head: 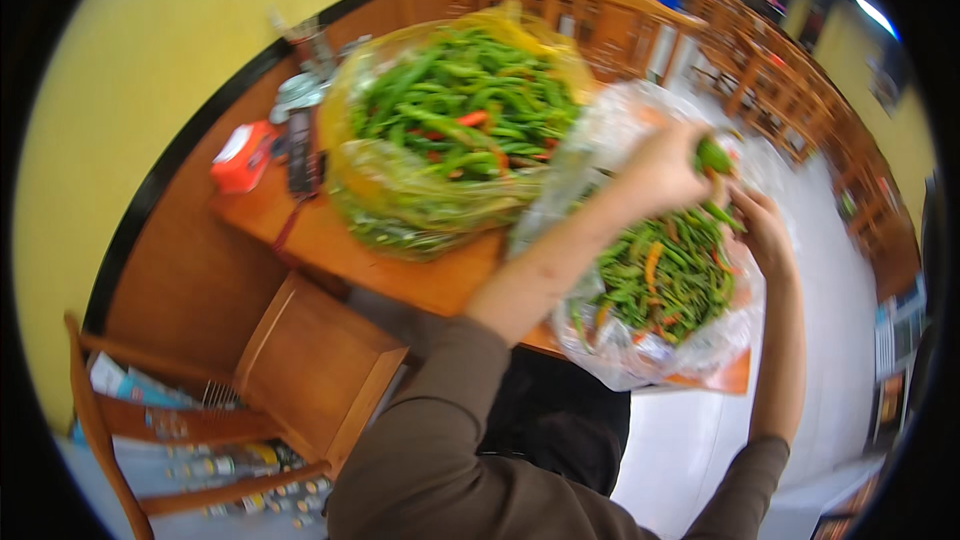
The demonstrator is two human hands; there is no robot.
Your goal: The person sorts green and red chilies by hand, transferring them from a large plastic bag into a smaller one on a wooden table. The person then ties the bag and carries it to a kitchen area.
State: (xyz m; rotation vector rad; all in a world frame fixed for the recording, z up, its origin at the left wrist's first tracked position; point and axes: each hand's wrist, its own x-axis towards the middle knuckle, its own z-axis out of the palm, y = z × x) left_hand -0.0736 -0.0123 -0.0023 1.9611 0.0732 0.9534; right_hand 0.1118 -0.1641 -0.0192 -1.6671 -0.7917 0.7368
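Note:
My left hand (671, 165) is closed around a few green chili peppers (712, 157) above a clear plastic bag (592, 360). Close beside it, my right hand (763, 228) has its fingers at one green pepper (721, 216); blur hides how firmly it grips. Below both hands, the clear bag lies spread with a heap of small green chilies (667, 277), some orange or red among them. To the left, a yellow translucent plastic bag (397, 217) stands full of larger green peppers (465, 101) with a few red ones.
Both bags rest on a wooden table (420, 281). At its wall side are a red box (244, 157), a dark handheld device (301, 153) with a red strap and a pale green cup (298, 93). A wooden chair (322, 360) stands left of me, with several bottles (277, 495) on the floor behind.

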